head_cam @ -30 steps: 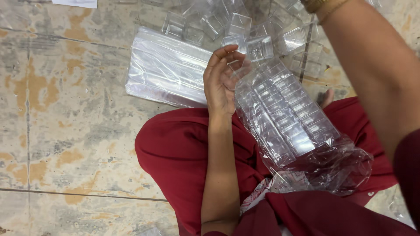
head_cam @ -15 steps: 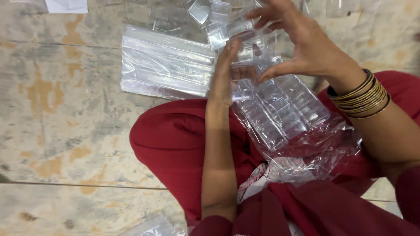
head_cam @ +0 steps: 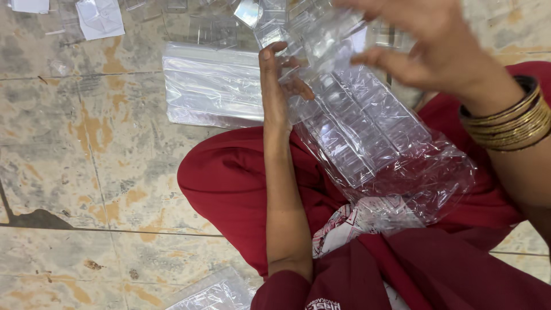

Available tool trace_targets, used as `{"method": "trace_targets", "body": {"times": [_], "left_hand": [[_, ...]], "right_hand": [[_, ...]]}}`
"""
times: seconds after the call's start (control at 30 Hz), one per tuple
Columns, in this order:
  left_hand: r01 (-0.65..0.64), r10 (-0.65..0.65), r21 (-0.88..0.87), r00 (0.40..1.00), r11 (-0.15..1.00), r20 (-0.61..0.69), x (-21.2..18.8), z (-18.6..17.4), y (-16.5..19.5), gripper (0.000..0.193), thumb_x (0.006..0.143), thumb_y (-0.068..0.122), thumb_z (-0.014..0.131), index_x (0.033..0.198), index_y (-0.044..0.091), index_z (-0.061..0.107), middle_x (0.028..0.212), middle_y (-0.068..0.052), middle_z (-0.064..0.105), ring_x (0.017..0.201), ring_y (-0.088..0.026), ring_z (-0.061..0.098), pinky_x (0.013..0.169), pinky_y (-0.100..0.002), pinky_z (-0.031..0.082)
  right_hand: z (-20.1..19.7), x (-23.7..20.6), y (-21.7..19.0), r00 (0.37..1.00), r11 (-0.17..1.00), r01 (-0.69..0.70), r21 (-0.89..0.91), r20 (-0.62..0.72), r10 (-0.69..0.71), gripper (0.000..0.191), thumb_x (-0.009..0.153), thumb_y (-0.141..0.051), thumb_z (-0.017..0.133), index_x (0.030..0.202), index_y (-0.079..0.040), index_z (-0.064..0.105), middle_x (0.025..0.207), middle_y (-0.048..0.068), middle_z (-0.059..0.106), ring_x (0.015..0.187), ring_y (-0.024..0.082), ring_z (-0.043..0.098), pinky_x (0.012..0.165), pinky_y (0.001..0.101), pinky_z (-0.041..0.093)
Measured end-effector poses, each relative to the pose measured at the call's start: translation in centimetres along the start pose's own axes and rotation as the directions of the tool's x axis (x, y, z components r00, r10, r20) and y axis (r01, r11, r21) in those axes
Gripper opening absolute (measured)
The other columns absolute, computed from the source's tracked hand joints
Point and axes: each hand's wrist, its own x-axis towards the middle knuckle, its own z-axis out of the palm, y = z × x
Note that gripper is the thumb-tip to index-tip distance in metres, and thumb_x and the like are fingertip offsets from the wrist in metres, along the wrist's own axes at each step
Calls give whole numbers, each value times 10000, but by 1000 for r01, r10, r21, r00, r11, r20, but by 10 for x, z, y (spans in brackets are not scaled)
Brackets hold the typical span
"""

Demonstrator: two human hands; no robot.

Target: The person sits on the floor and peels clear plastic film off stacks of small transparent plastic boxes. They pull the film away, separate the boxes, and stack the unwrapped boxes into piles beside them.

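My left hand (head_cam: 276, 86) grips the top edge of a clear plastic bag (head_cam: 373, 143) filled with stacked clear plastic trays, which lies across my red-clothed lap (head_cam: 229, 183). My right hand (head_cam: 430, 43), with gold bangles on the wrist, hovers over the mouth of the bag, fingers spread and blurred. A clear plastic tray (head_cam: 318, 31) sits at the bag's mouth just under those fingers; whether the right hand touches it I cannot tell.
A flat stack of clear plastic bags (head_cam: 212, 86) lies on the tiled floor left of my left hand. Loose clear trays (head_cam: 201, 26) and a white sheet (head_cam: 100, 17) are scattered at the top. Another clear bag (head_cam: 212, 293) shows at the bottom edge.
My right hand has come in from the upper right over the bag's mouth and spread its fingers. The view has shifted, so the bag and lap sit slightly further right.
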Motion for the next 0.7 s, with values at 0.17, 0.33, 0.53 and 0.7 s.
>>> {"method": "trace_targets", "body": {"times": [0.17,0.33,0.53,0.7], "left_hand": [[-46,48,-59,998,997,37,-2,0,-11,790,995,750,380,1411,88,493,1204,-179,580,1050,-238,692,835,-386,662],[-126,126,34,992,991,6,1,-4,-13,786,1051,755,377,1432,88,544,1260,-176,594,1147,-235,631,878,-367,551],[41,-6,-199,985,979,174,-4,-1,-5,674,983,662,427,1342,103,536,1025,-122,701,901,-224,750,735,-379,657],[80,89,-418,925,905,369,-8,5,2,599,1122,592,450,1363,51,546,877,-101,641,675,-178,680,586,-308,568]], "right_hand": [[35,-15,-8,974,994,69,81,212,-85,636,934,-282,704,1482,-7,536,1209,172,647,1142,322,634,997,455,511],[45,-21,-7,940,995,86,41,327,-95,674,884,-286,732,1484,-62,519,1241,143,616,1159,281,602,985,472,462],[45,1,-13,976,991,-28,131,217,-1,650,891,-377,769,1478,-182,570,1293,130,585,1179,254,584,1026,416,521],[36,-4,-1,989,986,-122,112,99,111,610,891,-217,793,1416,-9,564,1304,190,604,1172,330,607,988,450,510]]}}
